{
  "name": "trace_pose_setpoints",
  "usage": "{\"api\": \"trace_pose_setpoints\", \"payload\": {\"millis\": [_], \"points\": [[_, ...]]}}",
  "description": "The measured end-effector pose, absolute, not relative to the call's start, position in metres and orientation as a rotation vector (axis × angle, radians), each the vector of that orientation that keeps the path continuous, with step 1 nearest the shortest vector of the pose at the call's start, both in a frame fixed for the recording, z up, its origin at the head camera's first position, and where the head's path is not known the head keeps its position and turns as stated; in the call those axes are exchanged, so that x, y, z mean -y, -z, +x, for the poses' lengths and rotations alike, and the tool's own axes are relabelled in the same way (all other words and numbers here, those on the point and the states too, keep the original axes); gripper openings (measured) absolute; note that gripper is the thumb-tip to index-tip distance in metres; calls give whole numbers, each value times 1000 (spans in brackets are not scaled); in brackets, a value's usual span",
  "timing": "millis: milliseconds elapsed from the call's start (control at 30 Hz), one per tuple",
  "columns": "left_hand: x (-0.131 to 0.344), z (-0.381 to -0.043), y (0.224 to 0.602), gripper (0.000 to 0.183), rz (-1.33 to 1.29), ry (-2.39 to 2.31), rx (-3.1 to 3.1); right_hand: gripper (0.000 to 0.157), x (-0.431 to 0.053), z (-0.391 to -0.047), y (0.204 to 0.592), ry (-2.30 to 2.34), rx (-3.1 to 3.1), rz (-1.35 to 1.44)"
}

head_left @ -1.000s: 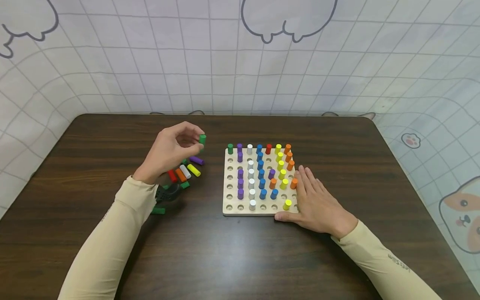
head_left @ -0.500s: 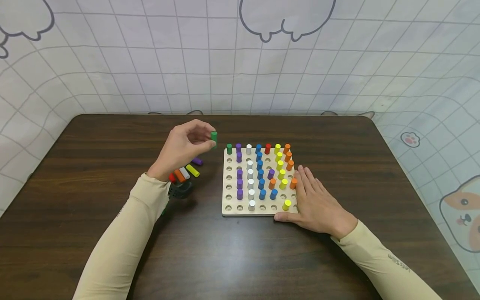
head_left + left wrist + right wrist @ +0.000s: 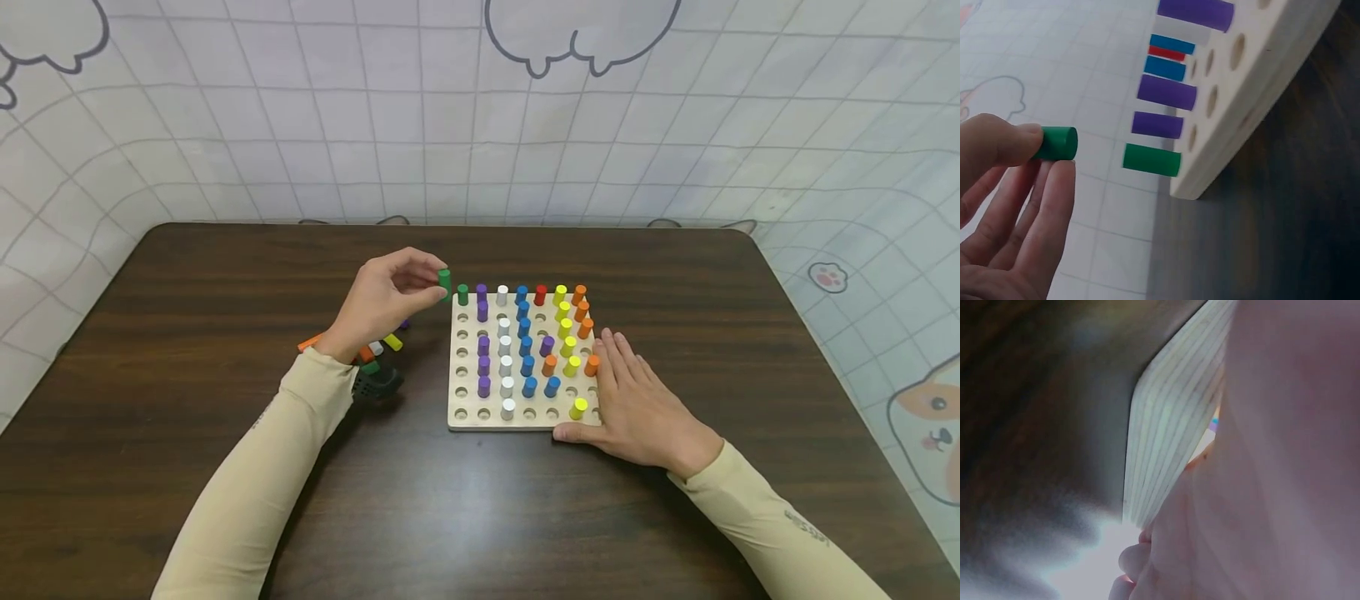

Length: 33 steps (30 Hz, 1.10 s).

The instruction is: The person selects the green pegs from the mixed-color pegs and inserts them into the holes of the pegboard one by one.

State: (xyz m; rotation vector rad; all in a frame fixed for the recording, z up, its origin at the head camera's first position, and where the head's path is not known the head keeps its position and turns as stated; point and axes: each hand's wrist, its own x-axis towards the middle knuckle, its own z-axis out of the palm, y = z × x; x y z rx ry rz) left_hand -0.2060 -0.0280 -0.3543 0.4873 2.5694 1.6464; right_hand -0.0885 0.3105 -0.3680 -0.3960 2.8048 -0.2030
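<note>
My left hand (image 3: 386, 302) pinches a green peg (image 3: 445, 284) between thumb and fingertips, just beyond the far left corner of a wooden pegboard (image 3: 472, 423). In the left wrist view the held green peg (image 3: 1059, 144) shows apart from the board, across from another green peg (image 3: 1152, 160) standing in the corner hole. My right hand (image 3: 645, 408) rests with straight fingers along the board's right edge, thumb at its front edge. Upright purple, white, blue, red, yellow and orange pegs fill many holes. The rest of the left column below the corner green peg (image 3: 462, 294) shows bare holes.
Loose pegs lie left of the board, partly hidden under my left hand and wrist, among them an orange peg (image 3: 309, 342) and a yellow peg (image 3: 393, 342). A black wrist device (image 3: 377, 383) hangs beneath the left sleeve. The dark wooden table (image 3: 465, 517) meets a patterned curtain behind.
My left hand has moved right with the green peg, from above the loose pegs to the board's far left corner. The right hand has stayed at the board's right edge.
</note>
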Motion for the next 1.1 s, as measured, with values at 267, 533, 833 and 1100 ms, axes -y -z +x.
{"api": "trace_pose_setpoints", "payload": {"millis": [267, 533, 833, 1100], "points": [[22, -206, 364, 28, 522, -1671, -2512, 131, -310, -89, 367, 190, -2804, -401], [18, -208, 373, 28, 538, -1659, -2515, 131, -311, -88, 366, 214, -2810, -407], [13, -208, 378, 27, 523, -1584, -2546, 132, -312, -89, 367, 202, -2804, -400], [10, -208, 380, 27, 490, -1512, -2588, 132, -311, -89, 367, 207, -2805, -405]]}}
